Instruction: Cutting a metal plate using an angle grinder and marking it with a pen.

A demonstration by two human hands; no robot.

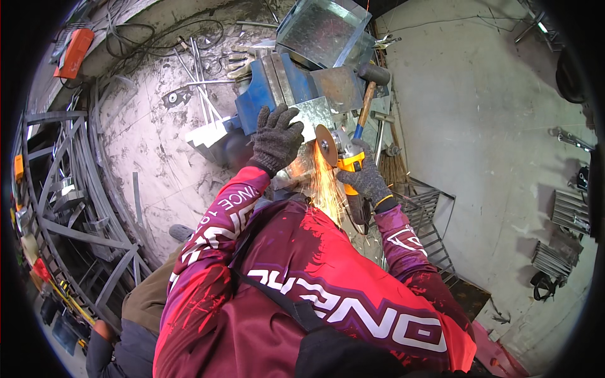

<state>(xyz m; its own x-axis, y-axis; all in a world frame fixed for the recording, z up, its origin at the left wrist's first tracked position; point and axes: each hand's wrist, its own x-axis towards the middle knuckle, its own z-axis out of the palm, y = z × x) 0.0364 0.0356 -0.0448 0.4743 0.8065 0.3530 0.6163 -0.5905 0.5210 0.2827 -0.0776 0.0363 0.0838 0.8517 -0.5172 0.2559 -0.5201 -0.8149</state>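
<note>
My right hand, in a dark grey knit glove, grips a yellow and black angle grinder. Its brown disc meets the lower edge of a shiny sheet metal piece, and orange sparks stream down toward my body. The sheet stands by the jaws of a blue bench vise; how firmly it is clamped cannot be made out. My left hand, gloved alike, lies with fingers stretched out against the vise and the sheet's left edge, left of the disc.
A mallet with a wooden handle lies right of the vise. Behind stands a sheet metal box. A work glove and metal rods lie beyond the vise. Metal strips fill a rack at left, near another person. A metal grate stands at right.
</note>
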